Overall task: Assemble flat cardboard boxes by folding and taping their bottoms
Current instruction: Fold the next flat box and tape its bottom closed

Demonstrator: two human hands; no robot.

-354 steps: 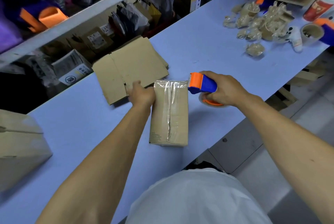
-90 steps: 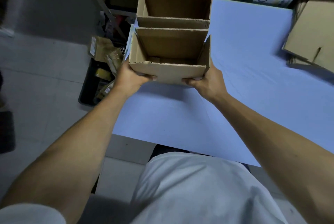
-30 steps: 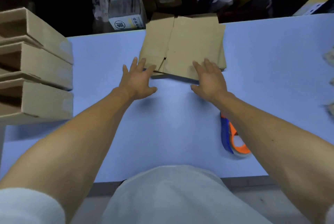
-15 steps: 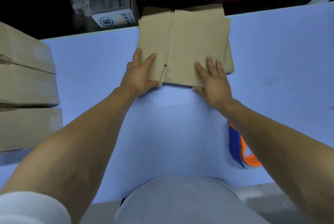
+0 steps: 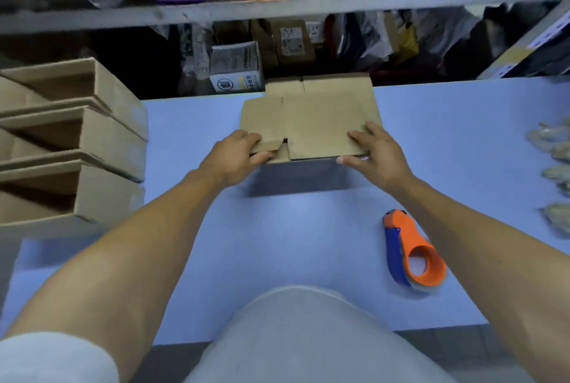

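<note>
Head view, looking down on a blue table [image 5: 308, 234]. A flat cardboard box [image 5: 320, 123], not yet opened out, is held at the far middle of the table with its near edge raised off the surface, so that a dark shadow falls on the table beneath and in front of it; its far edge lies over the stack of flat cardboard [image 5: 336, 81] at the table's far edge. The blank's broad face is turned upward and toward the camera, and its long axis runs left to right across the table, parallel to the table's front edge. Short flaps project toward the person along the near edge, separated by a slot just right of the left hand. The left hand [image 5: 234, 157] grips the near left corner, fingers curled over the top of the left flap and thumb beneath it. The right hand [image 5: 377, 151] grips the near right corner, fingers laid on the upper face and thumb hooked under the near edge. An orange and blue tape dispenser [image 5: 411, 251] lies on the table near the front edge, to the right, beside the right forearm and well apart from the blank. Three assembled open boxes [image 5: 101, 148] stand in a row at the left side of the table, their open mouths facing left. Crumpled packing scraps [image 5: 552, 148] lie at the far right edge. A shelf [image 5: 277, 6] crowded with bags and parcels runs behind the table.
</note>
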